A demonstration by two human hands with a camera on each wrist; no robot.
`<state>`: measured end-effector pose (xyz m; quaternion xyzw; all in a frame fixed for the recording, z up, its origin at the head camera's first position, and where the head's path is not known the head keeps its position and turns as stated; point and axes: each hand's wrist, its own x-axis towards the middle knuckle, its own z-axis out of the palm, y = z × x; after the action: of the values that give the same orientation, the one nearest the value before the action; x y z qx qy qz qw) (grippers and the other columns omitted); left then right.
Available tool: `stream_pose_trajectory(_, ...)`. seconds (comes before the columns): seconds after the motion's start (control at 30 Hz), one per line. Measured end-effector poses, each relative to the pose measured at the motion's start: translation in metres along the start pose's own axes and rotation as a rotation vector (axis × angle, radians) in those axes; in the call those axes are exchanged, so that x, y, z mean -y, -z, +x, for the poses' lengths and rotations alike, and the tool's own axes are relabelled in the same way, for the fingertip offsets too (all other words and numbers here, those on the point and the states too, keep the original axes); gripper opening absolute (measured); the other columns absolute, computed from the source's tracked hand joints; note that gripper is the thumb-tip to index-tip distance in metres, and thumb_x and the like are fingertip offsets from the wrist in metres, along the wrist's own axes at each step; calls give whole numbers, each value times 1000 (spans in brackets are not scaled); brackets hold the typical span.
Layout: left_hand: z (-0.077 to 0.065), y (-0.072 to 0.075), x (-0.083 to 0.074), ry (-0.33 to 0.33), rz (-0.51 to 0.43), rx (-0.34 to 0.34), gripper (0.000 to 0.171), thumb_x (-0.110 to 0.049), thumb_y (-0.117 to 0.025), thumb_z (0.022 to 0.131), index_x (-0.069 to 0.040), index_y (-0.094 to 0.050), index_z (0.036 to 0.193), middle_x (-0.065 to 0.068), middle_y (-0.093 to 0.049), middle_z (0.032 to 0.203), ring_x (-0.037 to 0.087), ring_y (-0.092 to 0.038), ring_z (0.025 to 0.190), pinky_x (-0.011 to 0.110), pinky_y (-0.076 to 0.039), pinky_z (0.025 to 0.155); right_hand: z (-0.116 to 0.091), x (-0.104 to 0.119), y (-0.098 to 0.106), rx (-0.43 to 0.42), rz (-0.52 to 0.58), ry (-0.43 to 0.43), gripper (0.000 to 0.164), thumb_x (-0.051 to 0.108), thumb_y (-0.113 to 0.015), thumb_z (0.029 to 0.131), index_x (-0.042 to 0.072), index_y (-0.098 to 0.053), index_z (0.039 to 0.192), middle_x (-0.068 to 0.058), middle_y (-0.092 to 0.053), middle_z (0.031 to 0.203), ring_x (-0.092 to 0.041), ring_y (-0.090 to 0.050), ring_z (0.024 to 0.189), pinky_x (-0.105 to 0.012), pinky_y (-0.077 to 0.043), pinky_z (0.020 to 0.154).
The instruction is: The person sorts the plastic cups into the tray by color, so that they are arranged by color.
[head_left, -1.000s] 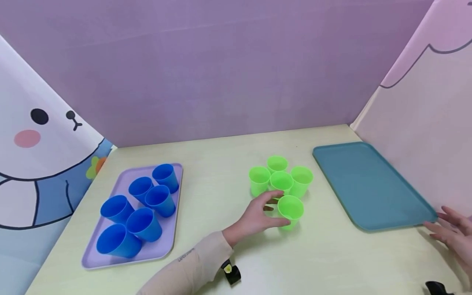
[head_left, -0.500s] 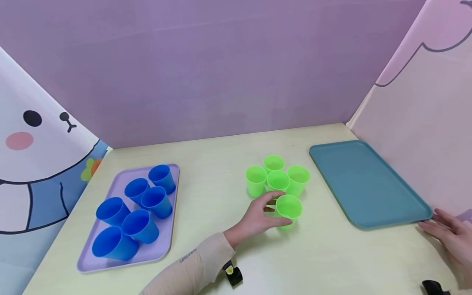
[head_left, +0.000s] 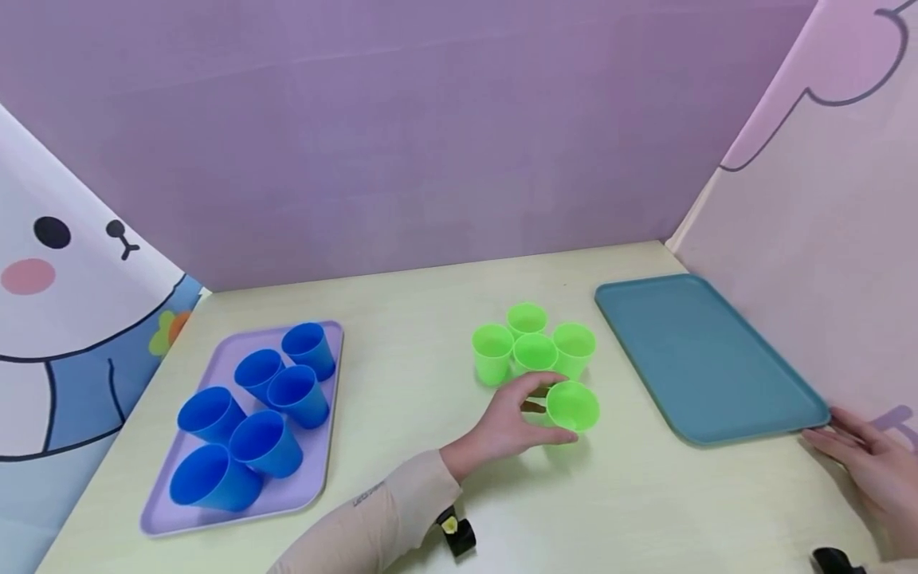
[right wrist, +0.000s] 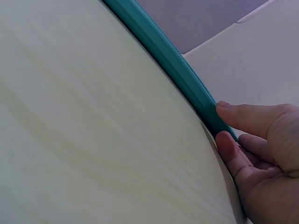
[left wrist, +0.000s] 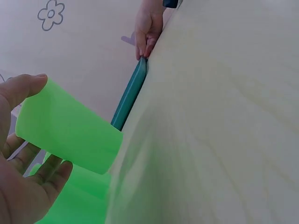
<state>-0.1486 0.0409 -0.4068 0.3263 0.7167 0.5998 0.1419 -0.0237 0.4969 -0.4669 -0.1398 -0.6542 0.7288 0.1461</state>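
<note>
My left hand point(head_left: 512, 422) grips a light green plastic cup point(head_left: 574, 406), thumb on the near side and fingers on the far side. In the left wrist view this cup point(left wrist: 70, 126) appears slightly above the table, its base close to the surface. Behind it stand several more green cups point(head_left: 534, 351) in a tight cluster. At the right, my right hand point(head_left: 864, 470) holds the near right corner of a teal tray point(head_left: 710, 359). In the right wrist view, thumb and fingers point(right wrist: 227, 143) lie on either side of the tray's rim point(right wrist: 173, 60).
On the left, a lilac tray point(head_left: 315, 478) bears several upright blue cups point(head_left: 265, 442). The pale wooden table point(head_left: 409, 343) ends against a purple back wall point(head_left: 430, 159). Printed side panels stand at left and right, the right one close to the teal tray.
The left hand and its green cup have shifted slightly right, away from the cluster, and the cup seems a little raised. The right hand has closed in on the tray's corner. The view has turned slightly.
</note>
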Motion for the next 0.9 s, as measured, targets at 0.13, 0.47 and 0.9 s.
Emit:
stream_pose_trajectory(0.13,6,-6,-6,-16,-1,21,65,-9,-88,74,-10,-60,133,-4,-63,125,9,-59,107,27,-51,92,2,4,-2,-52,-159,-68,85,5,-64,97,-9,0,150,35,-59,92,17,-58,77,-4,-47,64)
stream_pose_trajectory(0.47,30,-31,-19,-41,-30,86,64,-11,-88,75,-14,-61,133,-12,-62,122,0,-58,105,24,-52,90,4,4,-1,-63,-227,-60,83,10,-64,97,-5,-4,152,38,-55,93,21,-54,79,-3,-45,64)
stream_pose_trajectory(0.9,67,-72,-36,-52,-29,92,64,-12,-87,77,-14,-60,134,-16,-60,121,-5,-56,100,16,-50,87,4,7,-7,-119,-391,-68,78,17,-64,98,-2,-13,154,42,-46,112,29,-48,79,0,-44,67)
